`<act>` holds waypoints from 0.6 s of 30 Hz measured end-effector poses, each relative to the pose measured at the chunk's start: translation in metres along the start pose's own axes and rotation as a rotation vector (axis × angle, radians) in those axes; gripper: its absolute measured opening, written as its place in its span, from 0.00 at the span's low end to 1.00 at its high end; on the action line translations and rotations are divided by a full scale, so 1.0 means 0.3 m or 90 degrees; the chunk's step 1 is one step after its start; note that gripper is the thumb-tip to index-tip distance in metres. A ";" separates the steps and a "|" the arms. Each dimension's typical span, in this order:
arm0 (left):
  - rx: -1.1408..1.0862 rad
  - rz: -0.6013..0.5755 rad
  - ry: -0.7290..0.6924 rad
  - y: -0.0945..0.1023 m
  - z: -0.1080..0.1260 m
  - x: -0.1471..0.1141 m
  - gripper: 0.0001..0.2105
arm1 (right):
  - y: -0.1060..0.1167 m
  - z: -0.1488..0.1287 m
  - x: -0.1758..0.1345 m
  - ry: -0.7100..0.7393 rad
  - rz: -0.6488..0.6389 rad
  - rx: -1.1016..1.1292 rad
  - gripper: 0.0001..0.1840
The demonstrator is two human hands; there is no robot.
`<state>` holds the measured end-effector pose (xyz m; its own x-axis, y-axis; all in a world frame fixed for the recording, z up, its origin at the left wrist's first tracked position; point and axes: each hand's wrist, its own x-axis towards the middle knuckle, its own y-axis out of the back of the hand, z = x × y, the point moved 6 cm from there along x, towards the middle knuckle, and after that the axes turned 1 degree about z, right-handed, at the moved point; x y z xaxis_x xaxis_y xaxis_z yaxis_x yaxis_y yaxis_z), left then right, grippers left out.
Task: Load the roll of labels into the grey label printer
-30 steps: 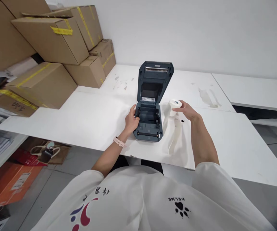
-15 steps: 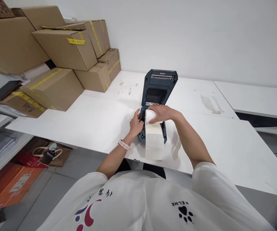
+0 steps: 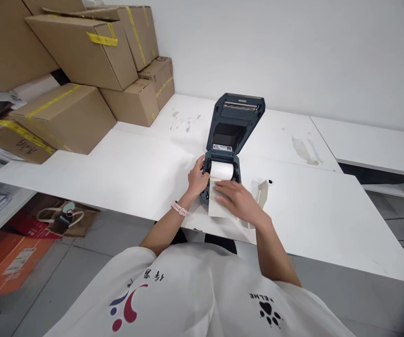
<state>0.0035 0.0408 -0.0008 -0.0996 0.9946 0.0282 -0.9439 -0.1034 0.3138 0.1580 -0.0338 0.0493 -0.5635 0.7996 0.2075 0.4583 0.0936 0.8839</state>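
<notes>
A dark blue-grey label printer (image 3: 237, 124) stands on the white table with its lid tipped up. Inside it sits a white label roll (image 3: 222, 170), and a strip of label paper (image 3: 217, 209) runs out over the front toward me. My left hand (image 3: 197, 180) grips the printer's left side, thumb over the inner edge and fingers along the outside. My right hand (image 3: 236, 199) lies over the strip with its fingers stretched out; they hide part of the paper. Right of the printer is a small core with a curled strip of paper (image 3: 263, 192).
Cardboard boxes (image 3: 78, 47) with yellow tape are stacked on the table's left end, against the wall. The table's front edge (image 3: 131, 215) runs close to my body. Below on the left are an orange box (image 3: 19, 267) and a paper bag (image 3: 85, 222) on the floor.
My right hand has left the roll and moved down toward me onto the paper strip. The roll now shows fully, seated in the printer. My left hand stays at the printer's side.
</notes>
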 end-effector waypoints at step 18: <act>-0.244 -0.097 0.041 -0.041 -0.088 0.019 0.35 | 0.315 0.254 0.186 -0.116 0.465 0.268 0.34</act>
<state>0.0063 0.0475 -0.0297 0.0423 0.9976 -0.0540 -0.9971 0.0386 -0.0662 0.2223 0.0648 0.1123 0.0748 0.8243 0.5612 0.8998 -0.2983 0.3183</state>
